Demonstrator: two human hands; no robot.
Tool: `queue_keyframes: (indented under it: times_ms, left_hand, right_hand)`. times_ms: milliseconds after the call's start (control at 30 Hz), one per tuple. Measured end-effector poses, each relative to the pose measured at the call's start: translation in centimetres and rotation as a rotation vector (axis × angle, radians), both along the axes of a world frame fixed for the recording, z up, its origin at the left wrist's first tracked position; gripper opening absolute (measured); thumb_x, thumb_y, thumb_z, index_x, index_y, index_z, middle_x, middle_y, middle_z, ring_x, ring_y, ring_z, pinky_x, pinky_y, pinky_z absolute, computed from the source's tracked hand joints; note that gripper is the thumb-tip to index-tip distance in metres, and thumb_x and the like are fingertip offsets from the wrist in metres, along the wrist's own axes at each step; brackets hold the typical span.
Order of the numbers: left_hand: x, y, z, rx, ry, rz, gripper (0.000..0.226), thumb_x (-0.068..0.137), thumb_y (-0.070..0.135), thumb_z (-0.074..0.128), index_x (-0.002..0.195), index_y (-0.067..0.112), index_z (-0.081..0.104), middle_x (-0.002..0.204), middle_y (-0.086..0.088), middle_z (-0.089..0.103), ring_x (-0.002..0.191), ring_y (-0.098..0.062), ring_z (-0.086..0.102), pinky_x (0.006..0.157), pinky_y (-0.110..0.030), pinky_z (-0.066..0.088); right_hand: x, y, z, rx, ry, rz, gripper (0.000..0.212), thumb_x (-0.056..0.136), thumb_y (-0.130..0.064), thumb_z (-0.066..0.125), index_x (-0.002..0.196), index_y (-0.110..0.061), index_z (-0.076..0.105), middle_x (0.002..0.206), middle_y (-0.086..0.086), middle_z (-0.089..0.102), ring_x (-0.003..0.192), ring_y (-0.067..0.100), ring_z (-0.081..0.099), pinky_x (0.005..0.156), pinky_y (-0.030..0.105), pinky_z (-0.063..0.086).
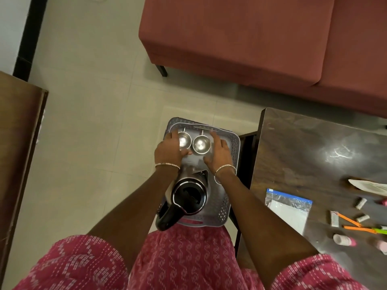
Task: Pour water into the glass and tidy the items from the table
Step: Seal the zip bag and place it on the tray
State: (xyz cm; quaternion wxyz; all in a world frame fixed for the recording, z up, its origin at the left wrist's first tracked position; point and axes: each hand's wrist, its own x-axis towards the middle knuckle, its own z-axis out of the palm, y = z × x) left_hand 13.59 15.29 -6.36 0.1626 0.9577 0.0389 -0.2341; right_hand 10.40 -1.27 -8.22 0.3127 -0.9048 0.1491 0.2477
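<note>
A grey perforated basket (223, 206) sits low in front of me, beside the table's corner. Inside it, at the far end, stand two steel glasses side by side. My left hand (170, 149) curls round the left steel glass (184, 141), with the thumb under its near side. My right hand (219, 152) lies with straight fingers against the right side of the right steel glass (201, 144). A black and steel electric kettle (189, 195) stands in the near half of the basket, lid closed and handle toward me.
A dark wooden table (314, 147) is on the right, holding a zip bag (287, 208), orange pens (349, 219) and small bottles (343, 239). A red sofa (230, 38) stands ahead. Wooden furniture (16, 143) lines the left, with tiled floor between.
</note>
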Motion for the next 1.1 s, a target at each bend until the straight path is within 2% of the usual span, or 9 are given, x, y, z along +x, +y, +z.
queue_keyframes:
  times_ms: [133,200,300,433,533,633,800,900,1100]
  left_hand:
    - [-1.1,0.5,2.8,-0.068,-0.071,0.104,0.066,0.078,0.057,0.068,0.124,0.011,0.051,0.107,-0.013,0.061,0.092,-0.035,0.062,0.072,-0.039,0.046]
    - [-1.4,0.7,4.2,-0.109,-0.118,0.141,0.048,0.087,0.046,0.063,0.118,0.009,0.056,0.105,-0.016,0.062,0.093,-0.036,0.061,0.073,-0.039,0.045]
    - [-2.2,0.5,6.7,-0.172,-0.154,0.178,0.026,0.090,0.025,0.062,0.110,0.009,0.064,0.100,-0.017,0.067,0.094,-0.037,0.062,0.077,-0.040,0.048]
    - [-3.9,-1.5,9.4,-0.264,-0.122,0.133,0.014,0.087,0.017,0.062,0.098,0.014,0.070,0.094,-0.013,0.071,0.090,-0.033,0.065,0.075,-0.034,0.048]
    - [-5.5,-3.2,11.2,-0.242,-0.159,0.030,0.010,0.087,0.017,0.059,0.090,0.017,0.069,0.092,-0.009,0.070,0.087,-0.031,0.064,0.069,-0.030,0.043]
    - [-7.9,-5.4,13.1,-0.200,-0.234,-0.022,0.013,0.089,0.013,0.056,0.091,0.010,0.068,0.094,-0.016,0.066,0.085,-0.035,0.063,0.069,-0.037,0.048]
    - [-14.9,-10.2,15.1,-0.204,-0.335,-0.248,0.014,0.086,0.006,0.056,0.093,0.003,0.068,0.087,-0.020,0.068,0.081,-0.037,0.064,0.070,-0.039,0.050]
    - [-19.7,-13.4,14.5,-0.222,-0.297,-0.327,0.013,0.087,0.007,0.054,0.091,0.004,0.066,0.089,-0.017,0.067,0.086,-0.034,0.062,0.078,-0.041,0.048]
    - [-28.4,-21.7,13.5,-0.258,-0.168,-0.239,0.014,0.086,0.008,0.056,0.093,0.006,0.068,0.097,-0.016,0.067,0.093,-0.036,0.061,0.080,-0.039,0.047]
  right_hand:
    - [-2.8,-1.6,2.6,-0.051,0.007,-0.052,0.073,0.085,-0.007,0.068,0.149,-0.019,0.033,0.144,0.014,0.041,0.127,0.032,0.048,0.107,0.040,0.044]
    - [-4.4,-2.2,4.1,-0.069,0.007,-0.072,0.064,0.087,-0.008,0.066,0.144,-0.016,0.040,0.143,0.013,0.043,0.129,0.032,0.047,0.108,0.038,0.042]
    - [-7.3,-3.5,7.0,-0.091,0.004,-0.140,0.055,0.087,-0.009,0.064,0.139,-0.014,0.046,0.134,0.016,0.048,0.120,0.034,0.053,0.104,0.039,0.045]
    - [-11.3,-5.1,10.0,-0.120,0.017,-0.231,0.048,0.087,-0.014,0.063,0.134,-0.015,0.052,0.128,0.015,0.056,0.116,0.035,0.057,0.098,0.039,0.046]
    - [-14.4,-6.8,11.8,-0.118,0.000,-0.316,0.041,0.087,-0.013,0.061,0.127,-0.012,0.058,0.123,0.015,0.063,0.116,0.035,0.058,0.098,0.039,0.048]
    - [-17.8,-9.1,13.5,-0.105,-0.038,-0.443,0.033,0.087,-0.011,0.059,0.119,-0.009,0.065,0.118,0.014,0.066,0.113,0.033,0.060,0.093,0.034,0.046]
    - [-23.7,-13.2,14.7,-0.094,-0.061,-0.557,0.029,0.090,-0.014,0.063,0.119,-0.009,0.066,0.117,0.011,0.068,0.113,0.028,0.061,0.098,0.032,0.045]
    - [-27.3,-15.8,14.8,-0.099,-0.066,-0.572,0.027,0.090,-0.015,0.062,0.116,-0.009,0.067,0.113,0.010,0.069,0.110,0.027,0.062,0.096,0.032,0.046]
    - [-35.0,-23.6,14.8,-0.115,-0.043,-0.568,0.024,0.091,-0.017,0.059,0.111,-0.009,0.070,0.112,0.014,0.071,0.109,0.034,0.063,0.091,0.035,0.046]
